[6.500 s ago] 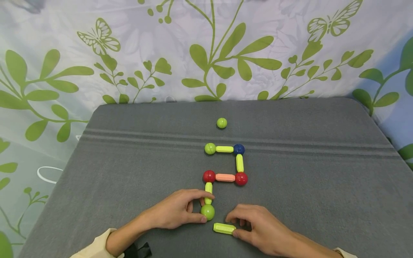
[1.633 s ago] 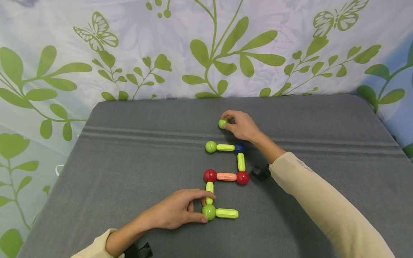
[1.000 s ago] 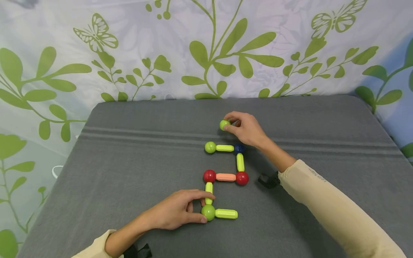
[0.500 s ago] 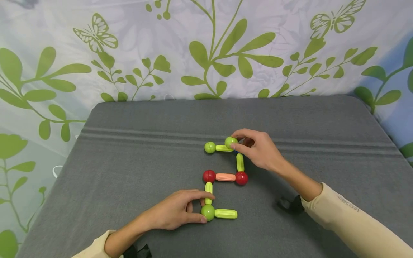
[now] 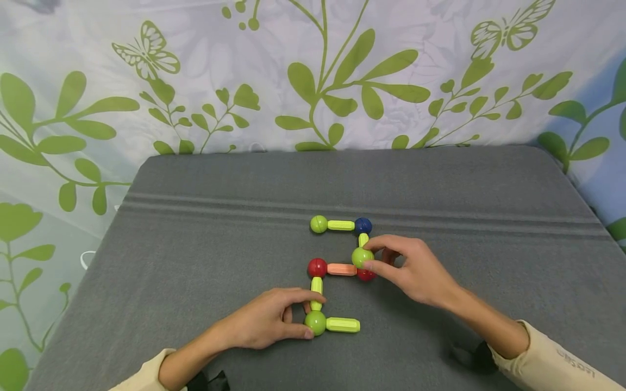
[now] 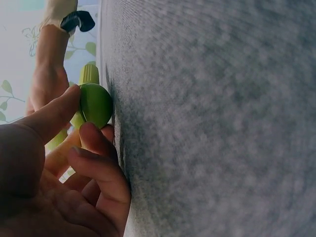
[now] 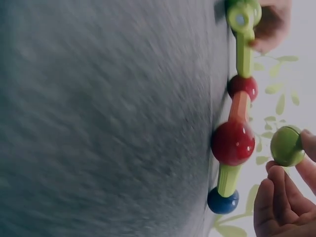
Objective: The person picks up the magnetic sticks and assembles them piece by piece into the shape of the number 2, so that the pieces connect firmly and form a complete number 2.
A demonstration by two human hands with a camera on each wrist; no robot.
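Note:
My right hand (image 5: 415, 269) pinches a loose green ball (image 5: 362, 258) between thumb and fingertips. The right wrist view shows this green ball (image 7: 287, 146) held up off the table, apart from the chain. In the head view it partly covers a red ball (image 5: 366, 274). At the near end of the chain, my left hand (image 5: 266, 319) grips another green ball (image 5: 315, 323), its index finger lying over a yellow-green rod (image 5: 317, 293). From that ball another yellow-green rod (image 5: 343, 325) points right, with its far end free.
The chain runs on through a second red ball (image 5: 317, 267), an orange rod (image 5: 342, 269), a blue ball (image 5: 363, 225), a yellow-green rod (image 5: 340, 225) and a far green ball (image 5: 319, 224). Grey cloth covers the table (image 5: 220, 244). A leaf-patterned curtain (image 5: 220, 70) hangs behind.
The right hand has picked up the loose green ball from the table's far side and carried it nearer. Earlier, the free-ended rod was joined to the near green ball. The left hand stays put.

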